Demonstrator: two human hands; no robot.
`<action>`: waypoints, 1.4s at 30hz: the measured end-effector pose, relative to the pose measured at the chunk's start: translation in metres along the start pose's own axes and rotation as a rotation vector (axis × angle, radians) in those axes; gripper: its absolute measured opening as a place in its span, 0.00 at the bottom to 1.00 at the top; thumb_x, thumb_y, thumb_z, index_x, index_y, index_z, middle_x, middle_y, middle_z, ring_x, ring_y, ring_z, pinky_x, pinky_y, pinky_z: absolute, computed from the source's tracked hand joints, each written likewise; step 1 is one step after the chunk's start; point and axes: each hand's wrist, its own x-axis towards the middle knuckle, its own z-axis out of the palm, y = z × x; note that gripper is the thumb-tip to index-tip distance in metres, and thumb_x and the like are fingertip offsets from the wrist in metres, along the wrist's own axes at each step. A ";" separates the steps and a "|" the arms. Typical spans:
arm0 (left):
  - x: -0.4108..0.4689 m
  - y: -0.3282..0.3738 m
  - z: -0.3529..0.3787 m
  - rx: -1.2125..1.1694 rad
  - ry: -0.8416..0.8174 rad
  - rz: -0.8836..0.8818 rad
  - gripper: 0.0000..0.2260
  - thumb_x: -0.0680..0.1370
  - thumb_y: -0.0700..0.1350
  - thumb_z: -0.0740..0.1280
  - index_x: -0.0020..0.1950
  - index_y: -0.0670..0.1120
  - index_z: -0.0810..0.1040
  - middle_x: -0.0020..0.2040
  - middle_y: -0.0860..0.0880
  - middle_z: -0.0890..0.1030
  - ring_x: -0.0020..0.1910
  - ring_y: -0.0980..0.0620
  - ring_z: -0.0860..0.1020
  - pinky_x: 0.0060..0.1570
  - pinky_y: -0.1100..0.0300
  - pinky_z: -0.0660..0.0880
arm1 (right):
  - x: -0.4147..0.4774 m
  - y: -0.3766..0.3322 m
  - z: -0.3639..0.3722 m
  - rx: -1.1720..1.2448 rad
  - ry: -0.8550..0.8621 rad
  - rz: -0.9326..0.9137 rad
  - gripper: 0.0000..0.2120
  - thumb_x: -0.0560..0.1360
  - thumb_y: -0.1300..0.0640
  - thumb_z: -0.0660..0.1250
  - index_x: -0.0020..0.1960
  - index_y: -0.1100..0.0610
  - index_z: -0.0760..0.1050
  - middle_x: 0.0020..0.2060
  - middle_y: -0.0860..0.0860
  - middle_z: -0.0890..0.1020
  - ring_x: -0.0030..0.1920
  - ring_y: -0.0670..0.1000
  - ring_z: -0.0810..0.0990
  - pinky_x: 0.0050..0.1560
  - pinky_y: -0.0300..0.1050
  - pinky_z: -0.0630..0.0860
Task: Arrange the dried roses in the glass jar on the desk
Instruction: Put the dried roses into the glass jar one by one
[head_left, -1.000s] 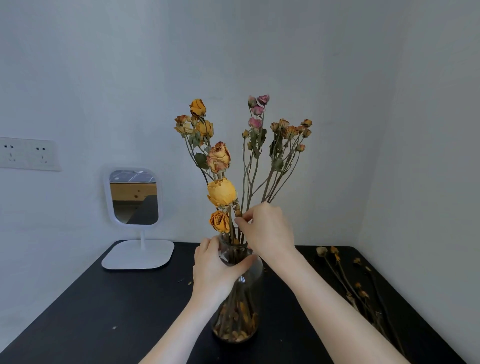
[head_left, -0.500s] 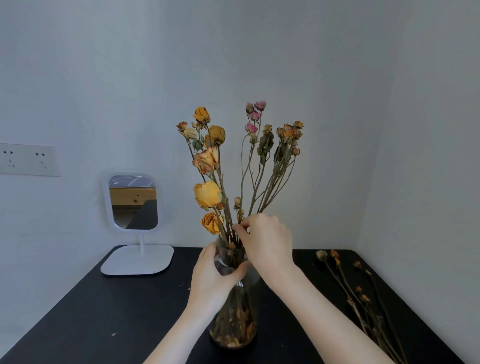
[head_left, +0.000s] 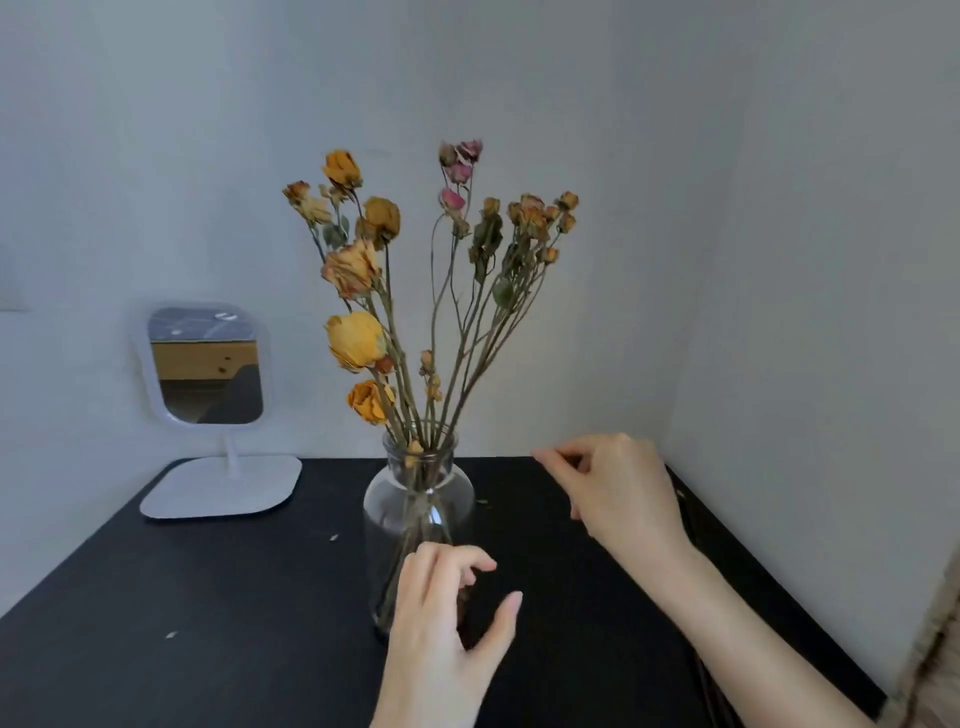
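A clear glass jar (head_left: 415, 499) stands upright on the black desk (head_left: 208, 597). In it are dried roses (head_left: 358, 338): yellow and orange blooms on the left, pink buds at the top, small orange buds on the right. My left hand (head_left: 441, 639) hovers in front of the jar's lower part with loosely curled fingers, the thumb spread, gripping nothing. My right hand (head_left: 618, 493) hangs to the right of the jar's neck, apart from it, its fingers loosely bent and empty. The left hand hides the jar's base.
A white stand mirror (head_left: 208, 364) sits at the back left of the desk. White walls close in behind and on the right. Small dried crumbs (head_left: 332, 538) lie on the desk. Thin dark stems (head_left: 709, 680) show by the right edge, under my right arm.
My left hand has let go of the jar's neck and dropped lower. My right hand has released the stems and moved away to the right. The bouquet now stands by itself.
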 end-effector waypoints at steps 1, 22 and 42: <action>-0.003 0.003 0.009 0.003 -0.068 0.010 0.10 0.68 0.54 0.68 0.46 0.55 0.74 0.42 0.58 0.70 0.46 0.63 0.69 0.48 0.72 0.67 | 0.000 0.017 -0.004 -0.001 -0.018 0.069 0.13 0.75 0.44 0.64 0.43 0.49 0.83 0.21 0.45 0.76 0.23 0.44 0.76 0.34 0.45 0.79; 0.021 0.035 0.200 0.236 -0.733 -0.481 0.15 0.75 0.59 0.64 0.49 0.49 0.81 0.54 0.49 0.78 0.60 0.46 0.71 0.58 0.51 0.69 | -0.029 0.204 -0.022 -0.171 -0.541 0.625 0.13 0.75 0.50 0.65 0.39 0.59 0.77 0.24 0.49 0.77 0.18 0.45 0.72 0.20 0.35 0.68; 0.030 0.027 0.224 0.222 -0.782 -0.756 0.12 0.73 0.55 0.68 0.50 0.48 0.80 0.48 0.49 0.81 0.54 0.46 0.76 0.59 0.49 0.70 | -0.027 0.215 -0.006 -0.115 -0.440 0.646 0.18 0.72 0.57 0.63 0.24 0.57 0.73 0.15 0.48 0.73 0.18 0.47 0.69 0.27 0.38 0.70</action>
